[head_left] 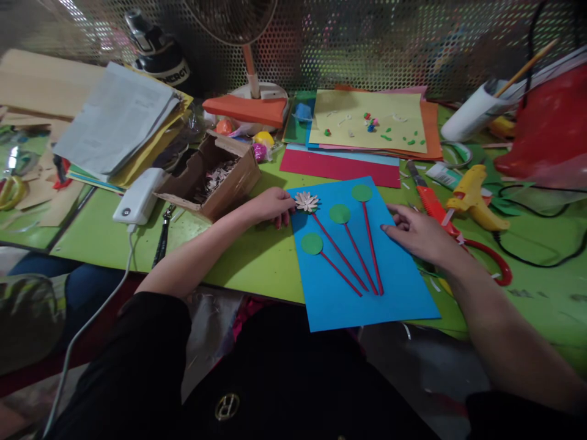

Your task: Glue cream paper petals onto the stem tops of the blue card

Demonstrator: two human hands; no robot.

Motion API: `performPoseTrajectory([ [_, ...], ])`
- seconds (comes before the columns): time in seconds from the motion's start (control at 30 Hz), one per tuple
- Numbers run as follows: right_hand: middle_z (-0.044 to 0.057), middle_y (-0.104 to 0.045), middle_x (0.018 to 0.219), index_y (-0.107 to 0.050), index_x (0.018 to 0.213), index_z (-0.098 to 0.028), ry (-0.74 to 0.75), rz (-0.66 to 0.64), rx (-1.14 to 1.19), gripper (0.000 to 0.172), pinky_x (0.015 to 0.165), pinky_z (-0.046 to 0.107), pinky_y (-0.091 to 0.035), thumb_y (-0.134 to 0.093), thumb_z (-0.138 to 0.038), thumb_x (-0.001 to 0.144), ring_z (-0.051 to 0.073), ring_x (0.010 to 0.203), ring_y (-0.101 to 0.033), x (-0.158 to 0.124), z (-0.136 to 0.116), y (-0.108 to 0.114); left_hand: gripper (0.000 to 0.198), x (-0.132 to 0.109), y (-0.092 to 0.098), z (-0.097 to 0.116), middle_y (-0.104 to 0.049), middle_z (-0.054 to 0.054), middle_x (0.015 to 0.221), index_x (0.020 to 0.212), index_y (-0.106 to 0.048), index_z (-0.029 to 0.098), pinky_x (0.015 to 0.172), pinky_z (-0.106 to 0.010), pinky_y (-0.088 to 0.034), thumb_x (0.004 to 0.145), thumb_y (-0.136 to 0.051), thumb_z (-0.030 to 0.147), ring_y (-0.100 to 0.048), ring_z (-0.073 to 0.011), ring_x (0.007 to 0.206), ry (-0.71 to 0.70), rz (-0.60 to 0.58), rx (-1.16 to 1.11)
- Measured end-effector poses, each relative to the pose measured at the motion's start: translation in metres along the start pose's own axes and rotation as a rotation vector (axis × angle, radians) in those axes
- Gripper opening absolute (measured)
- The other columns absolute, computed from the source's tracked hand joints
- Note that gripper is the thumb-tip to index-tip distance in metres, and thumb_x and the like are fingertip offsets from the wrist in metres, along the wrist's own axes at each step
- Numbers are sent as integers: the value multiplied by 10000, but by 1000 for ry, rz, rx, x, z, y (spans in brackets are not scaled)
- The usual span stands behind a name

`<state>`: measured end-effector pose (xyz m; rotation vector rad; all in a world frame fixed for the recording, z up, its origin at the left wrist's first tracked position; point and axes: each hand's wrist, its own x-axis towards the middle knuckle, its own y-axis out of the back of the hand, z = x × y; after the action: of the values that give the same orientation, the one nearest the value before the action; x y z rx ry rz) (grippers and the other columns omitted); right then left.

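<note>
A sheet of blue paper [339, 305] lies tilted at the table's front edge, its near corner sticking out past it. On it are several thin dark red stems [337, 250]. Three end in green paper discs [340, 214]; the longest one on the left is topped by a pale layered flower [307, 201]. My left hand [274, 206] pinches the sheet's left edge beside the flower, its fingertips partly hidden. At the right edge, my right hand [410, 231] grips the sheet, thumb on top and the other fingers curled near the edge.
Left of the sheet stand an open cardboard box [233, 183] of scraps and a white power bank [140, 195] with its cable. To the right lie a yellow glue gun [479, 198] and a red-handled tool [433, 205]. Coloured papers [367, 116] and a fan [251, 73] are behind.
</note>
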<state>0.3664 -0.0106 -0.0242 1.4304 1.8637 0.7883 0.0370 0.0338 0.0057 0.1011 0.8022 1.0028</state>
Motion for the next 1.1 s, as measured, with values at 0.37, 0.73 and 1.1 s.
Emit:
performPoseTrajectory([
  [0.37,83,-620,900,-536,1358,-148,-33,-11,21,628,587,346,-492,-563,-449,807,211,702,-581,1,2,-1,262,-1,1,-1,-628,-7,492,706,-551,146,384,-196,-310,946,-448,162,-546,-89,347,-33,0,-8],
  [0.73,81,-615,894,-534,1361,-150,-13,-18,19,639,599,354,-493,-560,-466,806,206,700,-570,2,5,-1,282,0,-1,-1,-618,2,483,695,-535,150,373,-204,-296,955,-425,140,-528,-84,320,-30,2,-10],
  [1.1,81,-598,899,-522,1370,-117,-27,-19,11,653,607,347,-478,-551,-449,809,206,711,-562,1,1,0,263,-2,0,1,-617,5,479,711,-544,140,361,-195,-293,950,-435,145,-530,-79,322,-42,2,-10],
])
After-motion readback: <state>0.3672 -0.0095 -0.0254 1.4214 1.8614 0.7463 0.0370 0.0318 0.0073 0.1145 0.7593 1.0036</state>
